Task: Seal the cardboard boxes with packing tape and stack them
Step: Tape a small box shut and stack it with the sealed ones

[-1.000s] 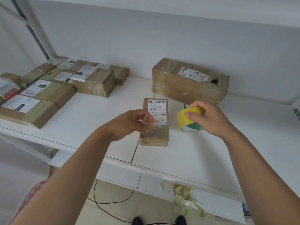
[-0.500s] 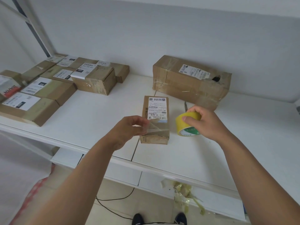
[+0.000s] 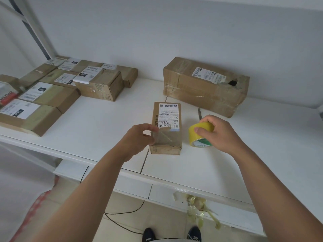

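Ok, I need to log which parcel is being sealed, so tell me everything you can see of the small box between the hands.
The small box is brown cardboard, oblong, lying flat on the white table. A white barcoded label covers its far top. The left hand pinches a clear tape strip over its near end. The yellow tape roll stands apart, to its right.

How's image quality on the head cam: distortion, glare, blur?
Head view: wide-angle bowing, the table edge and shelf frame curve toward the corners; lighting soft and even, faint shadows only; mild sheen on the big box where it is taped; the clear tape strip pinched by the left hand is hard to trace; the tape roll in the right hand is sharp.
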Demonstrator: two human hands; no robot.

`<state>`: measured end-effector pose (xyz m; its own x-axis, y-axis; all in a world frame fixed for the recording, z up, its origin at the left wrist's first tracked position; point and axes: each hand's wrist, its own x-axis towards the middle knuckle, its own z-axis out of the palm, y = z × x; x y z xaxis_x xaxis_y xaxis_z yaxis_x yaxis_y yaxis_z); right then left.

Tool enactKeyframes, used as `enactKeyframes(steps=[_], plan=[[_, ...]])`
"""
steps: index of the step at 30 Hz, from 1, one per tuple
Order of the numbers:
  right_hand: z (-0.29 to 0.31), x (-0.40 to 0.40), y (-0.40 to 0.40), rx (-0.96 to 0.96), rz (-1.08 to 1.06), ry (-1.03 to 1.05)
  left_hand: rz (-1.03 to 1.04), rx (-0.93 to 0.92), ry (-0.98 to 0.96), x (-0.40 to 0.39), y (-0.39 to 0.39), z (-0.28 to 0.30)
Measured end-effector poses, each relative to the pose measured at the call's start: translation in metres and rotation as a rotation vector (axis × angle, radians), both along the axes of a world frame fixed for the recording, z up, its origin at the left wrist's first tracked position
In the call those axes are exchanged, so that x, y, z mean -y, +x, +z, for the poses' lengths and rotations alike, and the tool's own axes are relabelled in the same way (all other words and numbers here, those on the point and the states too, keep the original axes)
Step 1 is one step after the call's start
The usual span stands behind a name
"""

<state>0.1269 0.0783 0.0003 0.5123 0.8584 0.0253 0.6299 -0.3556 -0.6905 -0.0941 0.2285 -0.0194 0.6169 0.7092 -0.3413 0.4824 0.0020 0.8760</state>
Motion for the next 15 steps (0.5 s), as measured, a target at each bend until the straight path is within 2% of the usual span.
enactKeyframes(steps=[15], plan=[[-0.023,-0.007,-0.003,0.246,0.023,-0.092,-0.065,-0.178,0.306,-0.001,0.014,-0.007]])
